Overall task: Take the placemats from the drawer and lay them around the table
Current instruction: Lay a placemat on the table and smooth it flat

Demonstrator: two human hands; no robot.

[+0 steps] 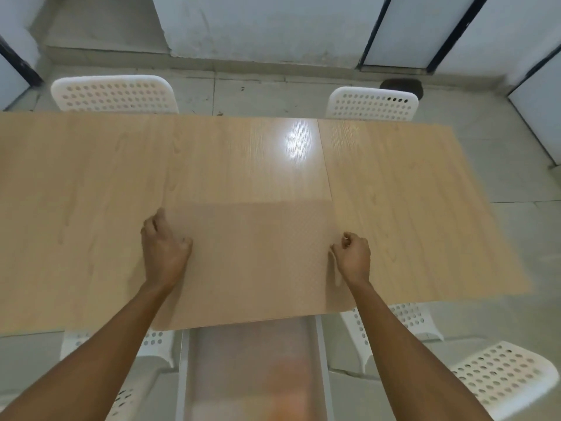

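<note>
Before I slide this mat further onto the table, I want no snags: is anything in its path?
Nothing visible: the table is bare beyond the placemat, with both hands at its sides.

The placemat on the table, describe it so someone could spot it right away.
Find the wooden table, then its near edge above the open drawer. The placemat lies flat between the left hand and right hand, a translucent, finely textured sheet duller than the glossy wood.

You see a translucent, finely dotted placemat [258, 262] at the near edge of the pale woodgrain tabletop [91, 177]; white, hole-patterned chairs [113, 94].
</note>
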